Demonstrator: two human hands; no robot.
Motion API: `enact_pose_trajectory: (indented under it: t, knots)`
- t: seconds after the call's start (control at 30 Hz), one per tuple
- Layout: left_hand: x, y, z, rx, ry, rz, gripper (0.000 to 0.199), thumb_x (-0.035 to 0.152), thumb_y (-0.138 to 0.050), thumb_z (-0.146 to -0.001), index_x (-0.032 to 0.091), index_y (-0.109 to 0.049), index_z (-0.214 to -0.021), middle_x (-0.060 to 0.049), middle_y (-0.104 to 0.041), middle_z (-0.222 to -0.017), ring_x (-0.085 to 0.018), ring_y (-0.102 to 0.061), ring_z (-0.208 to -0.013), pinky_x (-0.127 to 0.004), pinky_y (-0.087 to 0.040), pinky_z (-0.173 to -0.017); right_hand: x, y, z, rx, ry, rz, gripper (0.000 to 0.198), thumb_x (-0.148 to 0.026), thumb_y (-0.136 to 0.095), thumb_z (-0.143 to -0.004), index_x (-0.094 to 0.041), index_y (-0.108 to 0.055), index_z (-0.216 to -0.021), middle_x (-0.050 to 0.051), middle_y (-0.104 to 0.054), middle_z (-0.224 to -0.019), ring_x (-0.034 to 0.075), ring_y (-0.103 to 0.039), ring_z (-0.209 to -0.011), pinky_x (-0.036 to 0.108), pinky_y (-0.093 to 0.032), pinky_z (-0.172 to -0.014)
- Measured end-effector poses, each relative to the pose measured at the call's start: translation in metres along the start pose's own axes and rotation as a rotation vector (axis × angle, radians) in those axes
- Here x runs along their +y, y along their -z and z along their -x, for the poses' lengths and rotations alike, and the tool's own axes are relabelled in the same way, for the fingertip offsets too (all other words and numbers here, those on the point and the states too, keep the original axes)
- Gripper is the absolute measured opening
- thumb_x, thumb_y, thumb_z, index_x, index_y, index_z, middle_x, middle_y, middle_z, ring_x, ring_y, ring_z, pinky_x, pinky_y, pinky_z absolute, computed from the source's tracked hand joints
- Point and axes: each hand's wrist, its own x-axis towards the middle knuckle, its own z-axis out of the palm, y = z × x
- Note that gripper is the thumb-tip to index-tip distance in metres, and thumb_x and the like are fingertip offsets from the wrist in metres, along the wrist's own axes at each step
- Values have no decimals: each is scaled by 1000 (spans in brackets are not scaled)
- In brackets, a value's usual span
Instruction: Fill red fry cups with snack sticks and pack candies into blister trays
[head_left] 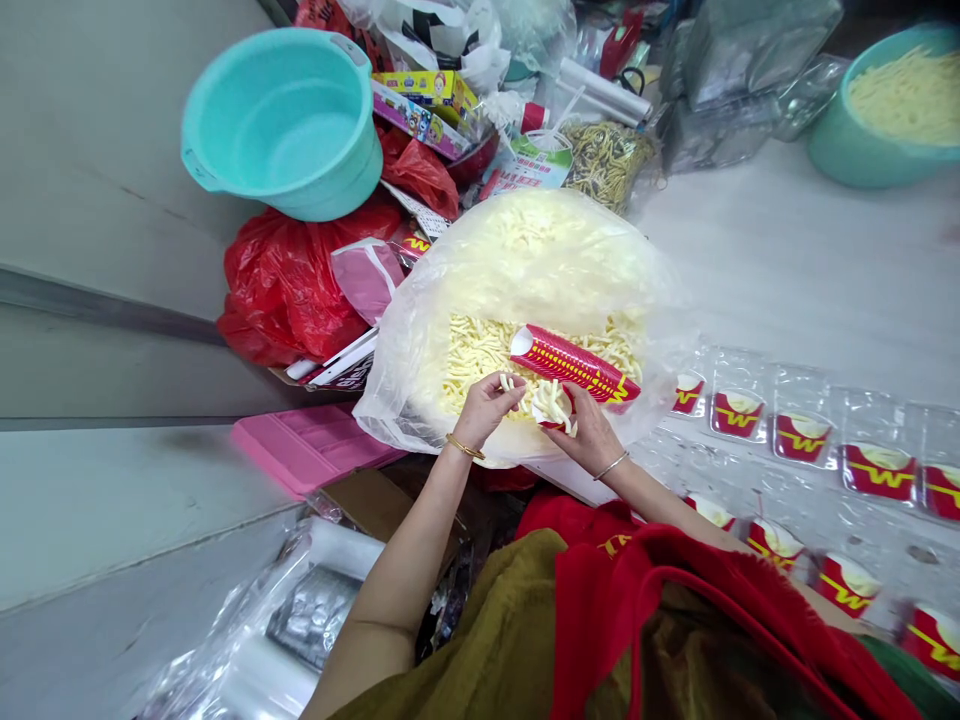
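Observation:
My left hand point(487, 408), with a gold bangle at the wrist, pinches a few pale yellow fry-shaped sticks point(507, 382). Close by on the right, my right hand point(589, 430) is wrapped round a small red fry carton point(564, 428) holding several of the same sticks. Both hands are over the front part of a large clear plastic bag point(405, 330) full of loose sticks point(476, 355). On the sticks, just beyond my right hand, lies a long nested stack of red and yellow fry cartons point(574, 365).
Clear trays with filled red cartons point(801, 435) stand in rows at right. An aqua basin point(285, 120) rests on red bags point(292, 280) at left; another basin point(847, 150) holds sticks at far right. A pink tray point(315, 445) lies left of the bag. Plastic packs crowd the back.

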Motion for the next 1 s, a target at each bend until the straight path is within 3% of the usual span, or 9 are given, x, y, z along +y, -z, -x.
enact_pose_trajectory:
  t: [0.2, 0.43, 0.7, 0.83, 1.0]
  knots:
    - [7, -3, 3, 2, -35, -42, 31, 37, -73, -68, 14, -65, -87, 2, -54, -67, -7, -48, -57, -20, -41, -54, 2, 0, 2, -55, 10, 19, 69, -36, -65, -79, -17, -30, -135, 16, -50, -123, 31, -50, -113, 49, -45, -95]
    - [-5, -4, 5, -63, 4, -145, 26, 36, -69, -70, 14, -62, -83, 3, -53, -65, -7, -47, -56, -20, -40, -53, 2, 3, 2, -57, 58, 120, 70, -36, -64, -79, -15, -29, -135, 18, -50, -123, 32, -50, -112, 49, -46, -94]
    - [-19, -28, 12, 19, -52, -517, 16, 28, -61, -73, 14, -58, -66, 5, -49, -56, -8, -42, -53, -21, -31, -51, -2, 3, 1, -99, 86, 239, 68, -31, -61, -81, -15, -27, -137, 18, -49, -124, 35, -49, -108, 53, -46, -88]
    - [-25, -29, 11, 15, 12, -475, 14, 25, -57, -74, 14, -58, -65, 5, -50, -53, -8, -44, -50, -21, -31, -49, -1, 4, 3, -108, 98, 256, 69, -30, -60, -80, -16, -25, -138, 18, -49, -124, 36, -48, -108, 53, -47, -87]
    - [-28, -31, 11, -31, 100, -286, 25, 37, -62, -72, 15, -56, -64, 4, -50, -54, -9, -47, -48, -21, -36, -47, -6, 6, 1, -135, 86, 327, 70, -25, -62, -77, -14, -28, -137, 19, -50, -118, 36, -48, -103, 52, -48, -84]
